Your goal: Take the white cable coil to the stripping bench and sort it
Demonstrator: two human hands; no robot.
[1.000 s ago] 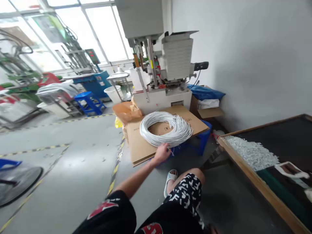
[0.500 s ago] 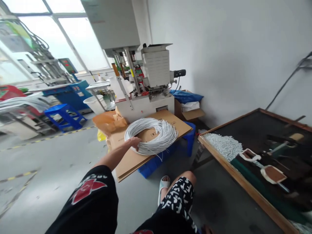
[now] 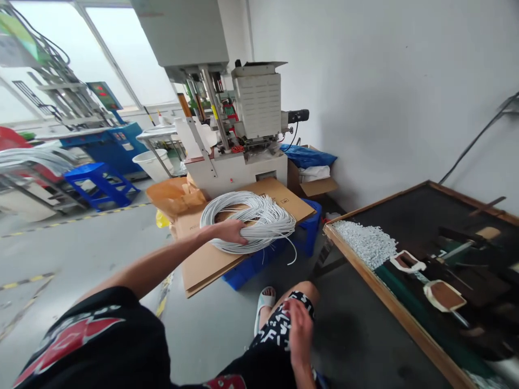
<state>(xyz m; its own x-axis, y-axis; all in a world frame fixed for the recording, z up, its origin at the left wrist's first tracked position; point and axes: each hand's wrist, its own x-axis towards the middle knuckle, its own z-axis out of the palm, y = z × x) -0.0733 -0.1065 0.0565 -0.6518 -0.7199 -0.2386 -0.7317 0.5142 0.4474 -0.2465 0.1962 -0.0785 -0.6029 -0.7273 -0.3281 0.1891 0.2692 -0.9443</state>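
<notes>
A big coil of white wire [image 3: 263, 216] lies on a flat brown cardboard sheet [image 3: 203, 265] laid over blue plastic crates [image 3: 251, 265]. My left hand [image 3: 231, 231] reaches out and grips the near side of the coil, lifting that edge a little; a loose wire end hangs down at the right. My right hand [image 3: 300, 332] rests on my knee above the black-and-white patterned shorts, fingers together and holding nothing.
A white machine [image 3: 243, 135] stands behind the cardboard, with crumpled brown paper [image 3: 170, 194] to its left. At right a wood-framed dark table [image 3: 425, 259] carries a heap of small white pieces [image 3: 365, 243] and scoops. Blue stools, a white bucket and other machines stand at left.
My left hand slid along the coil's near edge and closed on it, raising that side. My right hand came into view on my knee. The view swung right.
</notes>
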